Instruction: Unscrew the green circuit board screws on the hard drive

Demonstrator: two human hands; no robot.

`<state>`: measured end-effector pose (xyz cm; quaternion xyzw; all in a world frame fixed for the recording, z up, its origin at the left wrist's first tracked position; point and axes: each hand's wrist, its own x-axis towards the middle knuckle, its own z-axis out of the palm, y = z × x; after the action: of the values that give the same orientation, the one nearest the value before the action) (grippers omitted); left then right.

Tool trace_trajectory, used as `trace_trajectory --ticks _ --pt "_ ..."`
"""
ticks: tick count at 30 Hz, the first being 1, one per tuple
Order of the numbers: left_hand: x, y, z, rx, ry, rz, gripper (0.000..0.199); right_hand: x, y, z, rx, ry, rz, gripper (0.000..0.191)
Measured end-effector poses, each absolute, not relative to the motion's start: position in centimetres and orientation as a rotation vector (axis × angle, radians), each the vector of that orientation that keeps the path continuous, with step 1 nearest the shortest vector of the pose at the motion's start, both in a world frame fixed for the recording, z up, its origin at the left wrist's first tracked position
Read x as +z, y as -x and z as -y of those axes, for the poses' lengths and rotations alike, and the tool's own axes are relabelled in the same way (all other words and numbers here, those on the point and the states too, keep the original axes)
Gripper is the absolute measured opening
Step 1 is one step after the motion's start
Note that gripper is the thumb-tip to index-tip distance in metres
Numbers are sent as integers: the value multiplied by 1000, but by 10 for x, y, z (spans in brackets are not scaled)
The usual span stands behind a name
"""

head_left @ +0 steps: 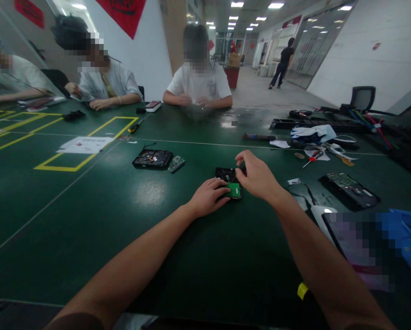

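Head view had your two hands meeting just right of the frame's centre, over a black hard drive [222, 173] with a green circuit board [236, 189] on its nearer part. The drive lay flat on the green worktop [105, 220], squarely before you, likely so that both arms could reach it at ease. Your left hand [207, 197] came in from the lower left, its fingers spread across the board and its thumb by the near edge, presumably to stop the piece from sliding; whether that grip was clamped on the sides or merely pressing down, you could not tell from this angle. Your right hand [255, 176] was raised at the drive's right side, its grip closed about a dark tool [243, 169], mostly hidden by the fingers. It seemed held upright so as to bear down on the board, though the tip could not be made out clearly.

Left of centre, an opened drive [152, 159] lay with a loose circuit board [176, 163] just beside it, perhaps set aside to leave your working spot free. Another drive [350, 189] rested toward the right edge, well apart from your hands, and a red-and-white screwdriver [312, 159] lay above it.
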<state>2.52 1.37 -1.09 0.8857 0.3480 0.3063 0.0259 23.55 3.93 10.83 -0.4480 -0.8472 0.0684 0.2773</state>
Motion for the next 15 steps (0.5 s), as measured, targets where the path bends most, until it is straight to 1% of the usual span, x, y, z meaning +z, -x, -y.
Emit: trace_trajectory --ticks 4,10,12,15 --pt "-11 -25 -14 957 -2729 -1056 32 105 -230 -40 199 1241 2243 28" --pt "-8 -25 -13 951 -2740 -1059 32 104 -227 -37 29 1268 2268 18" --pt "-8 -25 -13 949 -2745 -1053 32 106 -227 -35 31 1240 2294 18" --pt "-9 -25 -13 956 -2736 -1056 32 108 -228 -34 98 1183 2319 23"
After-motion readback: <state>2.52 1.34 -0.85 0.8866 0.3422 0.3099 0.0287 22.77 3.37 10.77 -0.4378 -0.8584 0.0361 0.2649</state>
